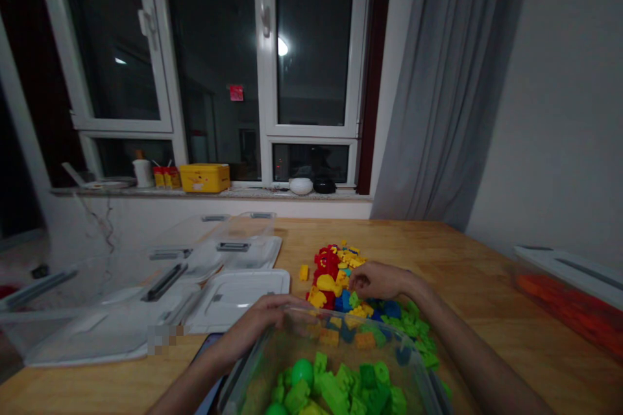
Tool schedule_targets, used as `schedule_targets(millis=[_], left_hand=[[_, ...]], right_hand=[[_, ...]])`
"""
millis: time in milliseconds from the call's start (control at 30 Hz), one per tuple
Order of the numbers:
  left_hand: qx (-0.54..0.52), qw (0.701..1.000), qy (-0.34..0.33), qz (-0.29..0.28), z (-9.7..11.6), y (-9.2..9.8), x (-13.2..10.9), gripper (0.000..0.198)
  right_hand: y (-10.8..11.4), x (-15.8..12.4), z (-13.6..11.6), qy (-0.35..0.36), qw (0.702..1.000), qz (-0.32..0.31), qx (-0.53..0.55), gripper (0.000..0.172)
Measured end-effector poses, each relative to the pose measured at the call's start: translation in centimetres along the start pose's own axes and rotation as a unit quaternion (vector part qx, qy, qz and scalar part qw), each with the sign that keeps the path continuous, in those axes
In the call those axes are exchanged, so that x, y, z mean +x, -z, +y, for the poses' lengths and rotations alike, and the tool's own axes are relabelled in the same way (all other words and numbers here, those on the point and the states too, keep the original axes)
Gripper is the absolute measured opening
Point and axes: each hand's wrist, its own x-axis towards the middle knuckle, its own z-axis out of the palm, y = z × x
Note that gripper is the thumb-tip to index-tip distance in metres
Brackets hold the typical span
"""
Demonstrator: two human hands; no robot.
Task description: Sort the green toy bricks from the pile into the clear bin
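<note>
A clear plastic bin full of green toy bricks stands at the near edge of the wooden table. My left hand grips the bin's far left rim, fingers curled over it. My right hand reaches past the bin into a heap of mixed bricks, yellow, red, blue and green. Its fingers are closed in a pinch among the yellow pieces; what they hold is too small to make out.
Several empty clear bins and white lids lie on the left of the table. A clear lidded box with orange contents sits at the right edge. The window sill carries a yellow box, cups and bowls. A grey curtain hangs right.
</note>
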Motion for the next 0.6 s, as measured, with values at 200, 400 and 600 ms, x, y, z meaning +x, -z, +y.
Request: schedule_targets(millis=[200,400,600], left_hand=[[0.018,1.000,0.009,0.011,0.7,-0.2,-0.4,0.053],[0.000,1.000,0.002,0.002,-0.3,0.2,-0.1,0.053],[0.009,1.000,-0.001,-0.003,0.4,-0.1,-0.2,0.054]], right_hand=[[-0.6,0.4,0.6,-0.006,0.999,-0.033,-0.026,0.035],[-1.0,0.6,0.4,-0.004,0.999,-0.034,-0.031,0.025],[-0.4,0.2,0.0,-0.002,0.999,-0.022,-0.025,0.025]])
